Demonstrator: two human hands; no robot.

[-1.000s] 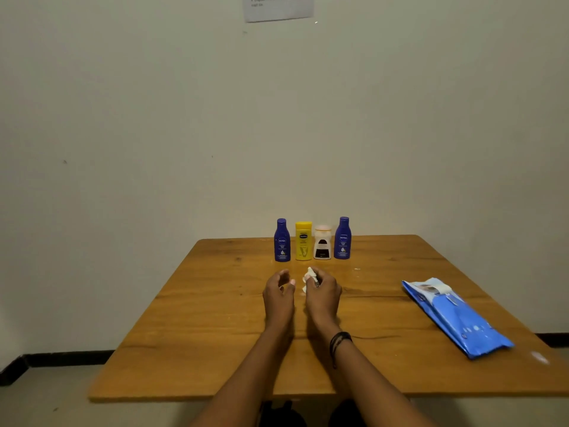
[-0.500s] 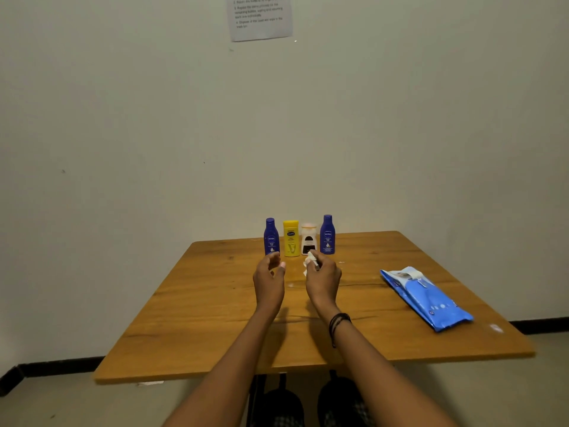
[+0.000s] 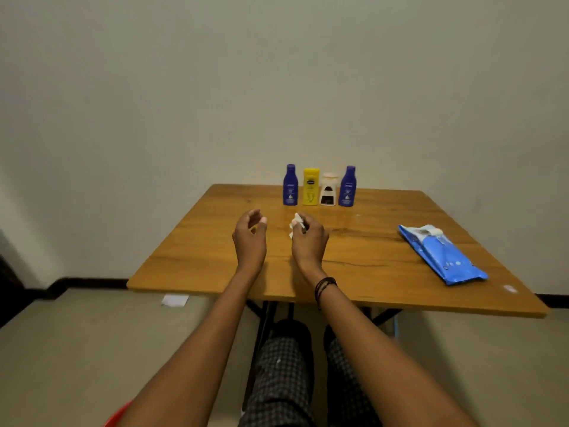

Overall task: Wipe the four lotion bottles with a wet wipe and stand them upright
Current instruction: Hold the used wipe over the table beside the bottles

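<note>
**Person's arms and hands: both extended forward**

Left arm [image 3: 198, 349]: bare, stretched forward. Left hand [image 3: 250, 238]: back toward the camera, fingers loosely curled, thumb close to the fingertips, holding nothing.

Right arm [image 3: 366, 349]: bare, stretched forward alongside the left, dark cords [image 3: 324, 286] round the wrist. Right hand [image 3: 309, 241]: back toward the camera, fingers curled, pinching a crumpled white wet wipe [image 3: 295, 224] at its fingertips.

Hands: level, side by side, apart.
</note>
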